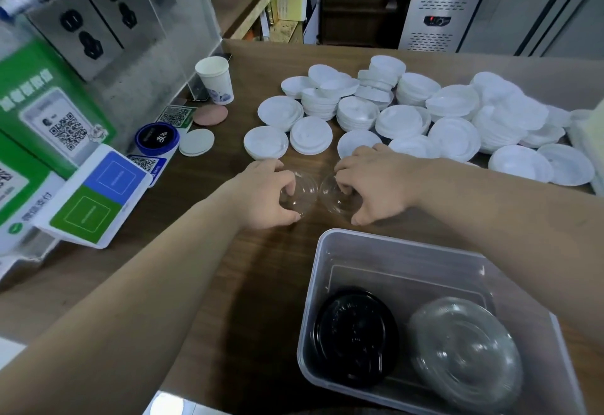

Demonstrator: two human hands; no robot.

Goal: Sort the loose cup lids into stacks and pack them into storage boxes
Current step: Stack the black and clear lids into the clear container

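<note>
Stacking clear lids now, left hand (261, 194) curled round left clear lid (305, 190), right hand (372, 182) curled round right clear lid (330, 195) just beside it; next, probably nesting both and lowering them into storage box (314, 284), close behind the right wrist.

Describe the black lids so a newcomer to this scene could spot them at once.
Find the clear storage box at the near edge of the wooden counter. In its left half sit the black lids, beside a stack of clear lids. Every other lid in view is white or transparent; these alone are black.
</note>
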